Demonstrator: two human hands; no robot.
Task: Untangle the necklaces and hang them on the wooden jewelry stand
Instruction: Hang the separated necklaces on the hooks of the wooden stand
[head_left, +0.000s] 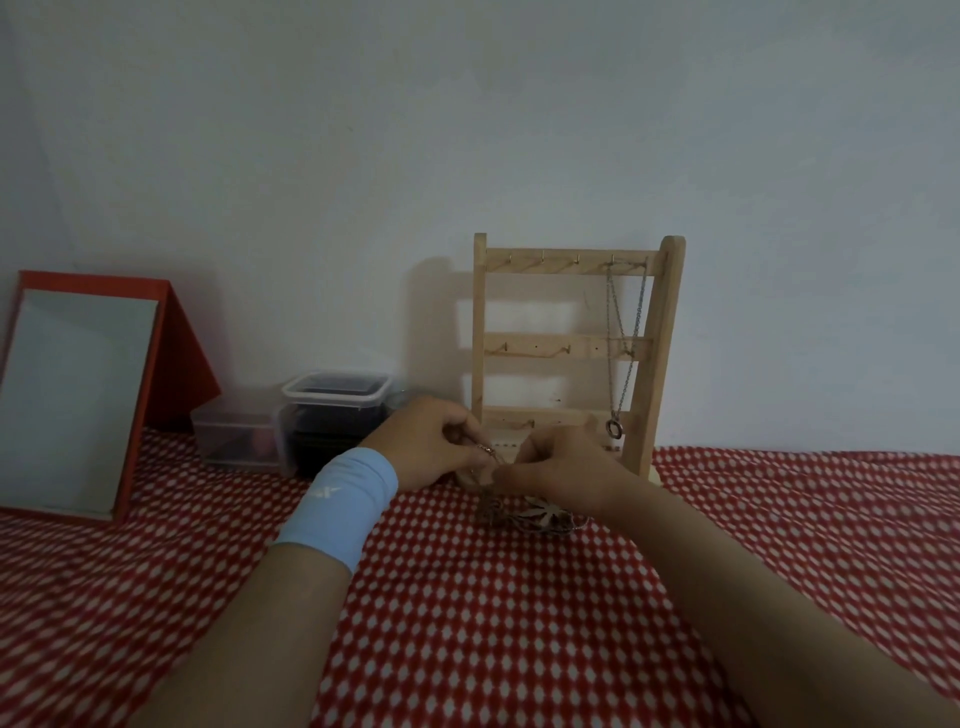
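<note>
1. The left hand (431, 441), with a light blue wristband (343, 506) on its wrist, has its fingers curled and pinches a thin chain (490, 456) at the fingertips.
2. The right hand (563, 475) sits just right of the left, its fingertips closed on the same chain. The two hands nearly touch.
3. Just below both sets of fingertips, the tangled necklaces (524, 514) lie heaped on the red-and-white patterned cloth (519, 623), partly hidden by the right hand.
4. Just behind both hands, the wooden jewelry stand (670, 338) is upright by the wall.
5. Above the right hand, a ring-pendant necklace (627, 353) hangs from a hook at the right end of the stand's top rail.
6. Well left of the left hand, a red-framed mirror (72, 405) leans. Clear plastic containers (337, 400) sit between the mirror and that hand.
</note>
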